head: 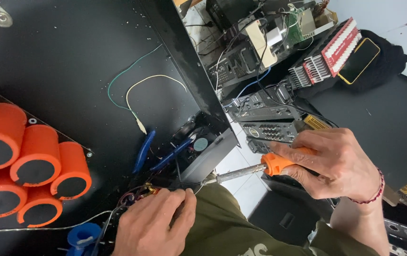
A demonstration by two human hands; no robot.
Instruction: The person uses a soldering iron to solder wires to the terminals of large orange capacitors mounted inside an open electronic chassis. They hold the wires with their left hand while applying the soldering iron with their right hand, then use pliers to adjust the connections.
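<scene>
Head view: an orange-handled soldering iron (260,167) is clasped in the right hand (336,166), its tip beside thin wires (184,188) pinched by the left hand (158,220) at the black table's (70,61) edge, where a slip could burn fingertips.

Right hand (336,166) holds an orange-handled soldering iron (255,168) — left hand (153,223) pinches wires (137,193).

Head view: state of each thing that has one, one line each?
Orange-handled soldering iron: gripped in right hand, tip at the wires.
Left hand: pinching thin wires.
Blue-handled pliers: lying unheld, handles apart.
Orange cylindrical capacitors: clustered, lying untouched.
Yellow-cased phone: screen dark.
</scene>
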